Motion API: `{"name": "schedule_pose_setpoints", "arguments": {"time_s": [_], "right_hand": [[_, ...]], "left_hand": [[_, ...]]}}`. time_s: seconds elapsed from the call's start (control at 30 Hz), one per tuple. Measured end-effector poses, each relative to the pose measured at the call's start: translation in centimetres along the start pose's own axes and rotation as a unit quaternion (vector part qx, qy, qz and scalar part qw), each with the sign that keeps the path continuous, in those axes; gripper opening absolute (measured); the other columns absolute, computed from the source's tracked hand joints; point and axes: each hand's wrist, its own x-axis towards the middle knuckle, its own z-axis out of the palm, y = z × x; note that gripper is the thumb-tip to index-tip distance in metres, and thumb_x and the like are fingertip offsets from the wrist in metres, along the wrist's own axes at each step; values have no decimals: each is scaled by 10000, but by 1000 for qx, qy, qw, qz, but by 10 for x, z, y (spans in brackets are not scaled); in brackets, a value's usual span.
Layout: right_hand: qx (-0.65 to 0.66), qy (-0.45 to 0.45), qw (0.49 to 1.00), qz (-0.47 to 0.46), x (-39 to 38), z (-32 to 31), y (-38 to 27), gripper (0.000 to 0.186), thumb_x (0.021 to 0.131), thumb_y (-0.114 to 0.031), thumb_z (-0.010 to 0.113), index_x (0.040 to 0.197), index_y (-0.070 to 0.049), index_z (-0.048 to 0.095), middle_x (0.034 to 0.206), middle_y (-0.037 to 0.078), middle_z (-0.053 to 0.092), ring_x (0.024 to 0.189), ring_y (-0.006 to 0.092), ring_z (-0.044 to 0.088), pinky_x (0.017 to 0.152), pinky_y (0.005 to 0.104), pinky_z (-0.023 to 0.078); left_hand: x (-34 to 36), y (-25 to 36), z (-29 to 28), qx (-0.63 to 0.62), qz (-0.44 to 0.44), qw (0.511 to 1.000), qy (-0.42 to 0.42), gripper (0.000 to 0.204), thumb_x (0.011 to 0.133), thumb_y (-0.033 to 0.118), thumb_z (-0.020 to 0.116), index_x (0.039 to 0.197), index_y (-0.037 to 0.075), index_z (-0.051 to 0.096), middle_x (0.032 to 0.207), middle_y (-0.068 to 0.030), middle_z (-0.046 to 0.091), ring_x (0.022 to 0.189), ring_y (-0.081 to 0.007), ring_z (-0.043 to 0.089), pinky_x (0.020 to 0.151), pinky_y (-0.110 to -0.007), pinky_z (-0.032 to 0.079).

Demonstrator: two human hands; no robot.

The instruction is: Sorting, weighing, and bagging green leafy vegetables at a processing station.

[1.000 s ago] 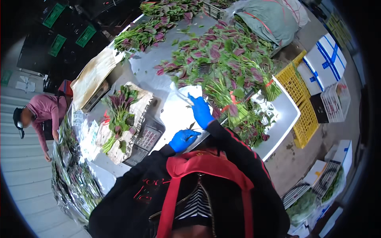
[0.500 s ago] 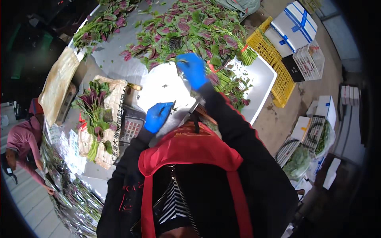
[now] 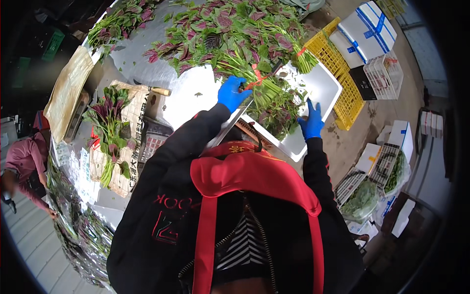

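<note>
My left hand, in a blue glove, is closed at the fingertips on a red tie. That tie lies against cut green stems of red-and-green leafy greens. My right hand, also blue-gloved, has its fingers spread and holds nothing. It is at the right edge of loose leaves in a white tray. A dark-ended, slim tool lies above the stems, partly hidden. Below my left hand, a metal blade slants near my apron.
A large heap of greens covers the far table. A bunch lies on printed brown paper at left. Yellow crates and a white foam box stand right. A co-worker bends over wrapped greens.
My left hand has moved right and up from the white surface to the red tie. My right hand has swung right and nearer, to the tray's leaves. My body has shifted slightly right.
</note>
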Motion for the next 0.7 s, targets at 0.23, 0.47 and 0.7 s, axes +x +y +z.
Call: {"name": "schedule_pose_setpoints", "arguments": {"time_s": [0.23, 0.47, 0.7], "right_hand": [[170, 46, 977, -123, 40, 2, -50, 332, 722, -107, 672, 1050, -137, 629, 1037, 136, 578, 942, 308, 562, 824, 368, 444], [197, -7, 959, -202, 65, 37, -117, 238, 663, -111, 704, 896, -118, 653, 882, 117, 571, 833, 306, 555, 731, 385, 443], [211, -31, 960, -182, 63, 58, -118, 275, 648, -63, 703, 911, -115, 642, 878, 115, 582, 842, 298, 566, 735, 382, 451]], "left_hand": [[16, -11, 11, 62, 38, 997, 1, 145, 714, 167, 656, 796, 86, 568, 788, -116, 543, 729, -290, 555, 641, -382, 444], [9, -4, 10, 51, -7, 998, -26, 133, 707, 170, 649, 760, 83, 564, 772, -121, 548, 712, -302, 557, 631, -375, 447], [18, -22, 22, 133, 40, 990, -17, 137, 706, 204, 635, 718, 92, 557, 800, -144, 552, 740, -326, 564, 649, -426, 453]]}}
